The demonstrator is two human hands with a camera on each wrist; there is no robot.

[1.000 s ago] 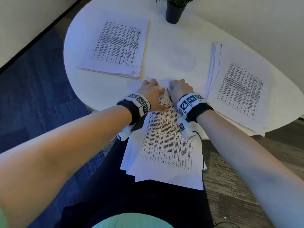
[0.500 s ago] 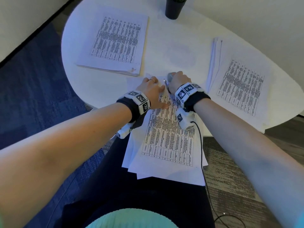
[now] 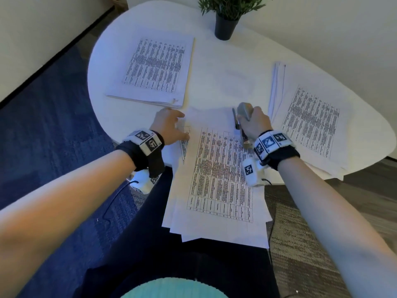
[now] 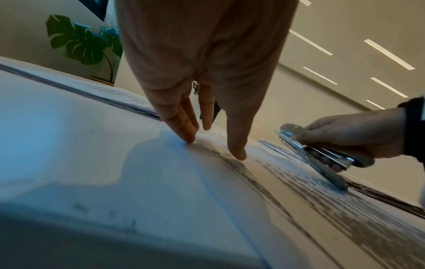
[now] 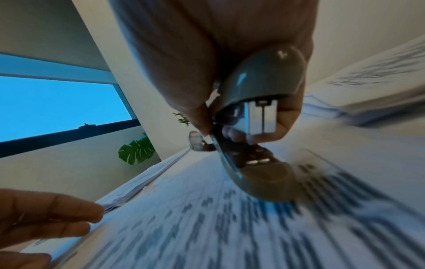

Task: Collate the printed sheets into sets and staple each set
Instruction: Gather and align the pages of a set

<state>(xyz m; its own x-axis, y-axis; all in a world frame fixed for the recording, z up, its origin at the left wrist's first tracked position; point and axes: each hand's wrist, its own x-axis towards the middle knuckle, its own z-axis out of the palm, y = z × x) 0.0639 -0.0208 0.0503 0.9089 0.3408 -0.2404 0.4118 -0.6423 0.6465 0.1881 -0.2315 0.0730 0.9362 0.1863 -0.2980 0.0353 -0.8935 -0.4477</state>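
Midway, judging by layout: stapled pile (image 3: pixel 154 67) with a staple at its near corner lying far side of left hand (image 3: pixel 169 125), loose stack (image 3: pixel 309 117) just right of right hand (image 3: pixel 254 123), unstapled sheets (image 3: pixel 217 186) under both. Left fingers (image 4: pixel 184 127) straight, pressing thin matte paper flat. Right wrapped round stapler (image 3: pixel 243 117), smooth grey rounded top, shiny metal base, jaws gaping above sheet corner. Printed tables, floppy edges fanned, overhanging table (image 3: pixel 214 82).
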